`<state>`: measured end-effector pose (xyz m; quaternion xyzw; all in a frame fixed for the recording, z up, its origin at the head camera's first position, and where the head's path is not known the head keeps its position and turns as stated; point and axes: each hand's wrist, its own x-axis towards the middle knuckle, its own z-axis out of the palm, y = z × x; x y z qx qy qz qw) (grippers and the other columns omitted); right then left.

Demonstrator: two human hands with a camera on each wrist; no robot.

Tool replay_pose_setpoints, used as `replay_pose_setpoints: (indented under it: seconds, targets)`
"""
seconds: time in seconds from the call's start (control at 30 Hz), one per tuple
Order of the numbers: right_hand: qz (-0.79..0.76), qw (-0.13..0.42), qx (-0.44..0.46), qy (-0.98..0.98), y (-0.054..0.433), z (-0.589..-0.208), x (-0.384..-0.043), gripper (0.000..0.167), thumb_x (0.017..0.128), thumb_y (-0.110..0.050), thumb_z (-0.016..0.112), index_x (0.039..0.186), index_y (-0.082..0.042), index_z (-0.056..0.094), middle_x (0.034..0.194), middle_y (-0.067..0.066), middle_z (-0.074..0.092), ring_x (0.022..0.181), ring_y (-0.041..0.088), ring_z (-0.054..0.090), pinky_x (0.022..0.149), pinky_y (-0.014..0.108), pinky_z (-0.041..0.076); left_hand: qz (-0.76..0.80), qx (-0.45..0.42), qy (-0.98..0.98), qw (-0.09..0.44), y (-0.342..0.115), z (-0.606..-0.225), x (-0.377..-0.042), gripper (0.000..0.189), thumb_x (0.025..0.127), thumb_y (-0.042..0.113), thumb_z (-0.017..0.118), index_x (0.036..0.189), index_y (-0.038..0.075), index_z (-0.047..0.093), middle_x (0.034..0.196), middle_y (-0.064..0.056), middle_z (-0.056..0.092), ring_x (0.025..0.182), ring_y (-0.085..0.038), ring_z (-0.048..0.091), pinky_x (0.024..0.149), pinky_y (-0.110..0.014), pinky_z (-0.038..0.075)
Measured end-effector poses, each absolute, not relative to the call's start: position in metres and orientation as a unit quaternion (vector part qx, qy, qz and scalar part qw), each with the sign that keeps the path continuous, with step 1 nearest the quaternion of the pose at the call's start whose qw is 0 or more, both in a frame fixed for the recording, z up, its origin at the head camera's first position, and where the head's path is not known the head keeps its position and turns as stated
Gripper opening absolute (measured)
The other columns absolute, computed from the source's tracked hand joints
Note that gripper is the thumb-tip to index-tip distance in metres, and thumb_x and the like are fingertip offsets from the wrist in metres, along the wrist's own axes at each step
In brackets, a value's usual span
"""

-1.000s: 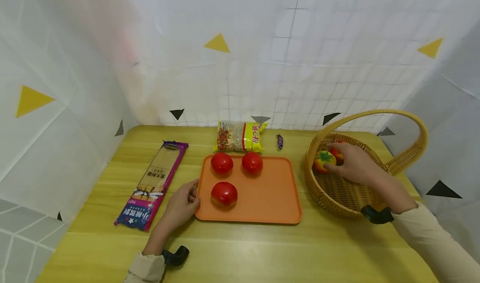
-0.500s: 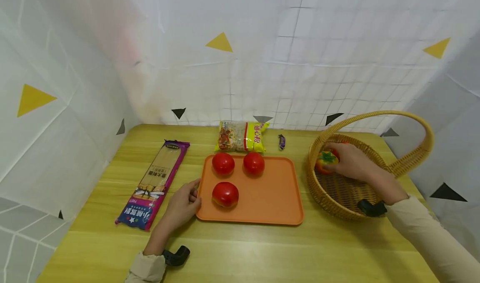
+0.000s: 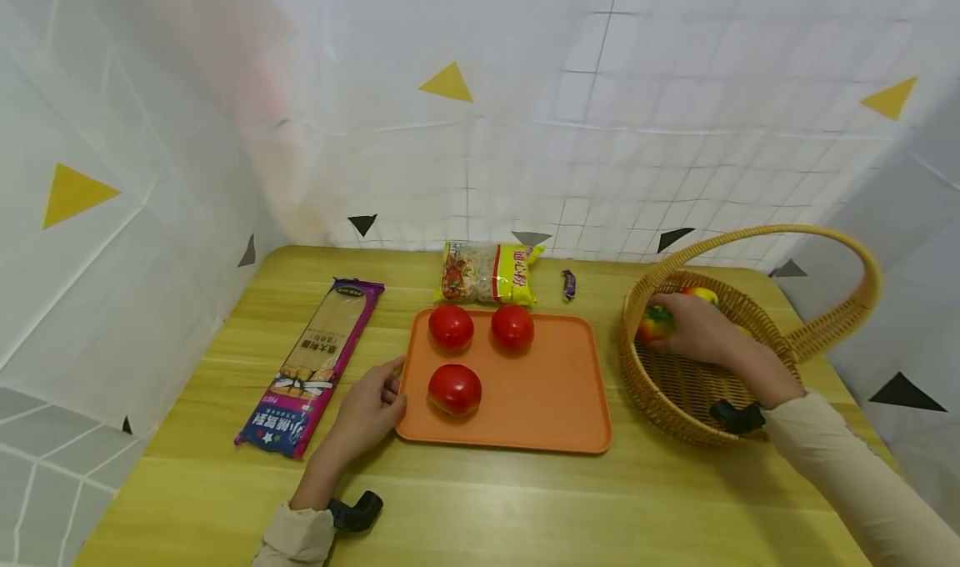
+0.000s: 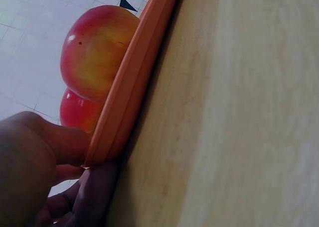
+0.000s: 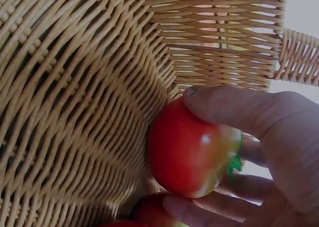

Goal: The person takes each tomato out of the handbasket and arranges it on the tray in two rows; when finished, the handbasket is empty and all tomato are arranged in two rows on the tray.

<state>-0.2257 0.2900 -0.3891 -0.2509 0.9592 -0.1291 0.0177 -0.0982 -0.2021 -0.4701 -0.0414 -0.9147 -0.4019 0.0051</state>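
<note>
My right hand (image 3: 697, 327) reaches inside the wicker basket (image 3: 652, 404), its thumb and fingers round a red and yellow tomato (image 5: 192, 147) with a green leafy top. More red fruit (image 5: 154, 209) lies just under it, and a red-yellow one (image 3: 701, 293) shows beyond the hand. At the left edge of the orange tray (image 3: 536, 392), my left hand (image 3: 369, 408) pinches the rim, thumb above and fingers below in the left wrist view. Three shiny red fruits rest on the tray: two at the back (image 3: 451, 328), (image 3: 513, 328) and one in front (image 3: 454, 389), yellowish lower down.
A long pasta packet (image 3: 315, 367) lies left of the tray. Behind the tray are a yellow bag of dry food (image 3: 487, 273) and a small purple wrapped sweet (image 3: 569, 285). The basket's tall handle (image 3: 787, 229) arches over it. Patterned cloth walls (image 3: 525, 158) enclose the table.
My right hand has lowered into the basket and its fingers have come round the tomato. Fruit behind that hand now shows farther right. The left hand stays at the tray.
</note>
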Motion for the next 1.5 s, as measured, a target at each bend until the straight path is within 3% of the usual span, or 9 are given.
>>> replay_pose_setpoints:
  seconds: [0.43, 0.7, 1.5]
  targets:
    - [-0.136, -0.005, -0.250, 0.959, 0.293, -0.382, -0.219, 0.066, 0.068, -0.018, 0.092, 0.124, 0.001, 0.062, 0.114, 0.022, 0.066, 0.104, 0.043, 0.061, 0.087, 0.059, 0.047, -0.401, -0.050, -0.915, 0.013, -0.200, -0.471, -0.098, 0.059, 0.090, 0.008, 0.067, 0.146, 0.004, 0.051, 0.093, -0.001, 0.056, 0.081, -0.014, 0.054, 0.074, -0.031, 0.049]
    - [-0.131, -0.009, -0.239, 0.962, 0.291, -0.359, -0.205, 0.071, 0.075, -0.020, 0.088, 0.133, 0.005, 0.055, 0.126, 0.031, 0.057, 0.113, 0.048, 0.055, 0.092, 0.062, 0.043, -0.402, -0.040, -0.915, 0.005, -0.201, -0.472, -0.098, 0.059, 0.090, 0.008, 0.068, 0.146, 0.005, 0.050, 0.094, -0.001, 0.057, 0.082, -0.015, 0.055, 0.077, -0.033, 0.050]
    - [-0.159, -0.100, -0.209, 0.960, 0.280, -0.332, -0.145, 0.072, 0.075, -0.019, 0.088, 0.138, -0.003, 0.055, 0.132, 0.025, 0.054, 0.099, 0.044, 0.060, 0.075, 0.059, 0.051, -0.402, -0.048, -0.914, 0.005, -0.203, -0.471, -0.099, 0.058, 0.090, 0.006, 0.067, 0.146, 0.004, 0.050, 0.093, -0.002, 0.056, 0.081, -0.015, 0.054, 0.075, -0.033, 0.049]
